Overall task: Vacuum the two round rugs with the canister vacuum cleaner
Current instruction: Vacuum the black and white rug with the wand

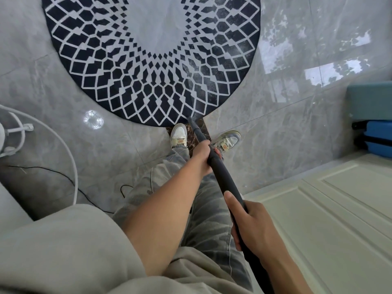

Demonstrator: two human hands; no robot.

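Both hands wrap the vacuum tube (220,177): the left hand (203,154) curls round it closer to the rug (148,60), and the right hand (252,223) grips it farther back. The tube's tip (190,119) sits at the rug's near edge, just beyond the shoes (179,135); whether it touches is unclear. Only one rug shows. Best to keep the tip low on the pile and draw slow, overlapping strokes from this edge toward the rug's middle, without lifting the border.
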